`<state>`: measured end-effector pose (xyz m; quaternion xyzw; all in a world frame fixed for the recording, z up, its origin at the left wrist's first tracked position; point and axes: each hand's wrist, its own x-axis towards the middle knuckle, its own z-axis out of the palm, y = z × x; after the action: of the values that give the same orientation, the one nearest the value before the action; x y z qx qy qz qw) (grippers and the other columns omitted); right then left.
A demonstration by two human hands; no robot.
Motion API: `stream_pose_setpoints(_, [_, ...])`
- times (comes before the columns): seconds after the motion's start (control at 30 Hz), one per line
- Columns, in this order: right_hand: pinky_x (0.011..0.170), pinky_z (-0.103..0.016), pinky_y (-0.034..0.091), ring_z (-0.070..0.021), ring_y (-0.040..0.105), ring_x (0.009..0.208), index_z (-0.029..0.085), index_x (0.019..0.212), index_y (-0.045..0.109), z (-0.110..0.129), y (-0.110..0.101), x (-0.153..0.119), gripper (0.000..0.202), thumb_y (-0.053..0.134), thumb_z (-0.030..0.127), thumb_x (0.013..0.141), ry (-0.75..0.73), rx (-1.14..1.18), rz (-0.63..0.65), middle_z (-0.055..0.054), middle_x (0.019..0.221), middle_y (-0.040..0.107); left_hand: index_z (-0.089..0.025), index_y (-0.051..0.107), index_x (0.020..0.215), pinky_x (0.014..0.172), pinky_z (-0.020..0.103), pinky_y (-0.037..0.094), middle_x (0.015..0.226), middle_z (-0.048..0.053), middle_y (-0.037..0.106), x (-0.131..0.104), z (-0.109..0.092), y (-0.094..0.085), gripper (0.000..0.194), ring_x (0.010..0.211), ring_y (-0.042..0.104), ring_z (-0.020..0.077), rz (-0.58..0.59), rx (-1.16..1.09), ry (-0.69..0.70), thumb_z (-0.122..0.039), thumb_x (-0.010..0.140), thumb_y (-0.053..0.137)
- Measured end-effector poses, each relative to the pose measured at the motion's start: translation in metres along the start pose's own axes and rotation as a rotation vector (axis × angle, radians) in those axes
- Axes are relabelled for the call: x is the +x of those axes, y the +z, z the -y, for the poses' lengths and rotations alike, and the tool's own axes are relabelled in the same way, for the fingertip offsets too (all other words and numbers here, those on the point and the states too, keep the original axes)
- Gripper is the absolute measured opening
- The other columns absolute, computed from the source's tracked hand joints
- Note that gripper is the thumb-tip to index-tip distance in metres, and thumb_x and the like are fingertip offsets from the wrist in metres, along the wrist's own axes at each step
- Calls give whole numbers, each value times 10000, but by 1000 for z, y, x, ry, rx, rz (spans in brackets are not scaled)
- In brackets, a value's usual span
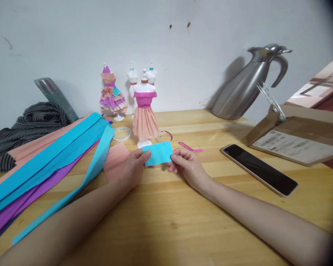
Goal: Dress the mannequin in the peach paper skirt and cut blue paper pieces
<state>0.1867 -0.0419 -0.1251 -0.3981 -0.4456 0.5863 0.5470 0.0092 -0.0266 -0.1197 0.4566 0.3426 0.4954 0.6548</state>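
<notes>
A small blue rectangle of crepe paper (pixel 158 153) is stretched between my two hands, just above the table. My left hand (pixel 136 166) pinches its left edge, thumb on top. At the right edge, my right hand (pixel 189 164) grips it between thumb and fingers. Right behind the paper stands a miniature mannequin (pixel 144 111) in a magenta off-shoulder top and a pleated peach skirt. A peach paper piece (pixel 115 159) lies beside my left hand, partly covered by it. Past my right hand is a magenta paper strip (pixel 191 147).
Long blue, purple and peach paper sheets (pixel 72 147) cover the left side. Behind are a ruffled-dress mannequin (pixel 112 90), tape roll (pixel 122 128), bracelet-like ring (pixel 169 133), dark striped cloth (pixel 44 114) and bottle (pixel 55 98). To the right are a phone (pixel 261 168), cardboard box (pixel 299 136) and steel jug (pixel 244 85).
</notes>
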Motion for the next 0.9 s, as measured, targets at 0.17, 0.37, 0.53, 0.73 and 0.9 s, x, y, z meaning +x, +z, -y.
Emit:
stream_pose_setpoints(0.17, [427, -199, 392, -106, 596, 446, 162, 679, 619, -2, 1, -3, 294, 766, 415, 648, 31, -95, 83, -10, 574, 674, -105, 691, 672, 689, 306, 457, 666, 65, 682, -4, -4, 1, 331, 627, 593, 166, 47, 21, -109, -413, 599, 790])
stream_pose_setpoints(0.37, [519, -268, 411, -118, 520, 492, 187, 703, 604, 8, -6, -3, 228, 566, 382, 815, -259, -504, 86, -8, 613, 618, -128, 678, 659, 650, 290, 461, 643, 26, 659, -6, 5, 0, 264, 584, 568, 135, -57, -6, -63, -381, 665, 752])
stream_pose_setpoints(0.53, [616, -310, 404, -192, 566, 667, 190, 828, 682, 32, -19, 9, 149, 544, 208, 773, -552, -1341, 133, -70, 762, 640, -145, 617, 600, 587, 254, 439, 586, -8, 600, -9, 0, 6, 299, 552, 515, 112, -161, 121, -37, -413, 648, 741])
stream_pose_setpoints(0.73, [872, -374, 428, -222, 621, 803, 175, 958, 689, 36, -21, 13, 227, 526, 158, 801, -463, -1750, 388, -86, 854, 654, -148, 529, 540, 530, 219, 378, 525, -34, 510, -10, -5, 11, 323, 513, 438, 83, -178, 210, -47, -391, 657, 706])
stream_pose_setpoints(0.9, [928, -374, 415, -214, 628, 845, 160, 949, 669, 29, -22, 14, 220, 462, 146, 877, -444, -1784, 347, -91, 889, 657, -149, 523, 553, 564, 228, 375, 536, -31, 500, -5, 5, 3, 307, 531, 434, 88, -145, 224, -17, -377, 679, 686])
